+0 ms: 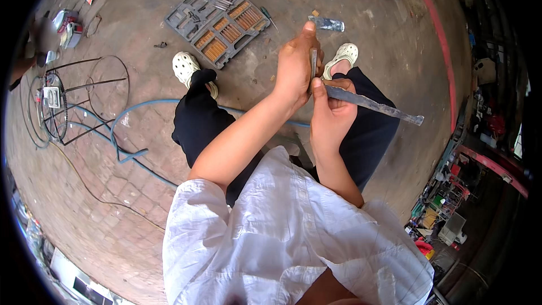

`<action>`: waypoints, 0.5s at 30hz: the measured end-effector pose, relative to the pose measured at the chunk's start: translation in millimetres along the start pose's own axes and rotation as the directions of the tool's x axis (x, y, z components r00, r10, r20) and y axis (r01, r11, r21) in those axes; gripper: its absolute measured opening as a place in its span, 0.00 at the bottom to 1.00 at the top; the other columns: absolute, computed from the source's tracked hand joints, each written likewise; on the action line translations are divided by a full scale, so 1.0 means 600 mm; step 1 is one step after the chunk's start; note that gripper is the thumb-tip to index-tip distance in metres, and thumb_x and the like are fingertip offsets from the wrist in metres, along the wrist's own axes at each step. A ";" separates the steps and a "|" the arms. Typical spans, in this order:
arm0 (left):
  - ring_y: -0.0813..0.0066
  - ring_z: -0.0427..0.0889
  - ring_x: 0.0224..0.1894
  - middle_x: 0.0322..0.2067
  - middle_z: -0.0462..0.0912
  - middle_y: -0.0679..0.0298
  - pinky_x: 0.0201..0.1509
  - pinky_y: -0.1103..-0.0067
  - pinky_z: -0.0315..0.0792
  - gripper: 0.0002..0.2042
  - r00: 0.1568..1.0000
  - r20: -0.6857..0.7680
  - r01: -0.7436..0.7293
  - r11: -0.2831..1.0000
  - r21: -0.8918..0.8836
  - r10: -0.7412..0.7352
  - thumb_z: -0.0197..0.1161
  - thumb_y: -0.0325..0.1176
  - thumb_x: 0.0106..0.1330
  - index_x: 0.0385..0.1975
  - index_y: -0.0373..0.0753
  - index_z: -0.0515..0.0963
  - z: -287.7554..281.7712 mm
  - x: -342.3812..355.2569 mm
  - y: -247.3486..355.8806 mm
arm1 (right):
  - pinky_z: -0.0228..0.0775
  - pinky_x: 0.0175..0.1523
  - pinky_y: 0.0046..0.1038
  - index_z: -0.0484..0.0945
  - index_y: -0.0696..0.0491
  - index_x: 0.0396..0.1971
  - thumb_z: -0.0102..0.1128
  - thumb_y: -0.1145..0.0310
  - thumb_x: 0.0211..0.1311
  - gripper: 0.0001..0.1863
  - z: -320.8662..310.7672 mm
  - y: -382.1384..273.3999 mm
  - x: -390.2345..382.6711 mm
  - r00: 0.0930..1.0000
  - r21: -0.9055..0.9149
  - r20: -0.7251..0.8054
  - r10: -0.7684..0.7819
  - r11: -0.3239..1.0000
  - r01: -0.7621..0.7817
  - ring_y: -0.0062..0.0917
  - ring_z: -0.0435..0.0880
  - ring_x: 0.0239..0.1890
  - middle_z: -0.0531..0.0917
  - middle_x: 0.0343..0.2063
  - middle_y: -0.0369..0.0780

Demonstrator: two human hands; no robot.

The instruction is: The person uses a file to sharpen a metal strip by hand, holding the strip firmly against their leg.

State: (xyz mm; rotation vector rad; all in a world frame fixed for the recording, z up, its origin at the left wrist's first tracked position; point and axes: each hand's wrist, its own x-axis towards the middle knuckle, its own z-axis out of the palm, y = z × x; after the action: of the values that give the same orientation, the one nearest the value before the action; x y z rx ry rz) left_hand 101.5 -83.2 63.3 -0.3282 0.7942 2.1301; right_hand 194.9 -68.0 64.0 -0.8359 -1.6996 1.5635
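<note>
My left hand (294, 63) is closed around a narrow metal strip (314, 61) that stands out between thumb and fingers, the thumb pointing away from me. Just nearer and to the right, my right hand (334, 114) pinches a flat, dark grey metal bar (379, 103), its thumb laid along the near end. The bar slants out to the right over my right knee. Both hands are close together, and whether the strip and the bar are joined is hidden by the fingers. Beyond the left hand, a short flat metal piece (329, 24) lies on the floor.
An open grey tool case (230, 51) with rows of orange-brown pieces lies ahead, a screwdriver (269, 17) beside it. A blue hose (148, 103) and a black wire frame (84, 86) are at left. Cluttered shelving (446, 203) lines the right, near a red floor stripe (443, 45).
</note>
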 end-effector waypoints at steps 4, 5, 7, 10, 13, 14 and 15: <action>0.81 0.57 0.17 0.13 0.55 0.72 0.21 0.82 0.54 0.23 0.997 0.030 -0.066 0.998 0.002 0.066 0.54 0.52 0.66 0.14 0.45 0.58 -0.011 0.001 0.000 | 0.64 0.40 0.16 0.70 0.58 0.29 0.62 0.79 0.56 0.08 0.015 -0.019 0.006 0.999 0.022 0.022 0.028 0.999 -0.029 0.13 0.72 0.33 0.74 0.27 0.34; 0.81 0.57 0.17 0.13 0.55 0.72 0.21 0.82 0.54 0.23 0.999 0.020 -0.042 0.999 0.008 0.042 0.54 0.52 0.66 0.14 0.45 0.58 -0.009 -0.001 0.001 | 0.64 0.40 0.16 0.70 0.58 0.29 0.62 0.79 0.56 0.08 0.012 -0.016 0.003 1.000 0.020 0.013 0.016 1.000 -0.016 0.13 0.72 0.33 0.74 0.27 0.34; 0.81 0.57 0.17 0.13 0.56 0.72 0.20 0.82 0.54 0.23 1.000 -0.004 0.001 1.000 0.016 -0.001 0.53 0.52 0.66 0.14 0.45 0.58 -0.004 -0.007 0.000 | 0.65 0.38 0.13 0.69 0.57 0.31 0.60 0.79 0.58 0.08 0.002 -0.006 -0.007 0.999 -0.062 0.035 -0.041 0.997 0.043 0.10 0.73 0.31 0.75 0.28 0.33; 0.81 0.57 0.17 0.13 0.56 0.72 0.20 0.82 0.54 0.24 0.996 0.009 -0.088 0.995 0.037 0.088 0.53 0.52 0.66 0.14 0.45 0.58 -0.009 -0.001 -0.008 | 0.64 0.41 0.17 0.69 0.58 0.29 0.62 0.80 0.56 0.08 0.012 -0.012 0.005 0.999 0.022 0.041 -0.019 1.000 0.018 0.14 0.72 0.33 0.74 0.28 0.35; 0.81 0.56 0.17 0.13 0.55 0.72 0.21 0.82 0.54 0.24 0.997 0.027 -0.079 0.997 0.004 0.079 0.53 0.53 0.66 0.14 0.45 0.58 -0.010 0.000 -0.003 | 0.64 0.41 0.17 0.69 0.58 0.29 0.61 0.80 0.57 0.09 0.018 -0.016 0.003 1.000 0.025 0.009 0.016 1.000 -0.016 0.14 0.72 0.34 0.73 0.29 0.35; 0.81 0.56 0.17 0.13 0.55 0.72 0.21 0.82 0.54 0.24 0.999 0.004 -0.052 0.999 0.016 0.052 0.53 0.53 0.66 0.14 0.45 0.58 -0.007 0.001 0.000 | 0.64 0.41 0.17 0.68 0.58 0.29 0.61 0.80 0.57 0.09 0.013 -0.005 0.002 1.000 0.020 0.006 0.006 1.000 -0.006 0.14 0.72 0.35 0.73 0.29 0.35; 0.81 0.56 0.17 0.13 0.55 0.72 0.21 0.82 0.54 0.24 1.000 -0.018 -0.024 0.999 0.028 0.025 0.53 0.53 0.66 0.14 0.44 0.58 -0.003 -0.001 0.002 | 0.64 0.41 0.16 0.68 0.58 0.29 0.62 0.79 0.57 0.09 0.005 -0.001 -0.009 1.000 -0.030 0.013 0.000 1.000 0.001 0.14 0.72 0.35 0.74 0.30 0.35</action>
State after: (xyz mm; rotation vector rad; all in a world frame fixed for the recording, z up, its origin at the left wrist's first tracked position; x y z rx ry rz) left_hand 100.8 -85.1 62.5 -0.3259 0.8412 2.1399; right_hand 195.3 -74.0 64.0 -0.8419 -1.7365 1.5497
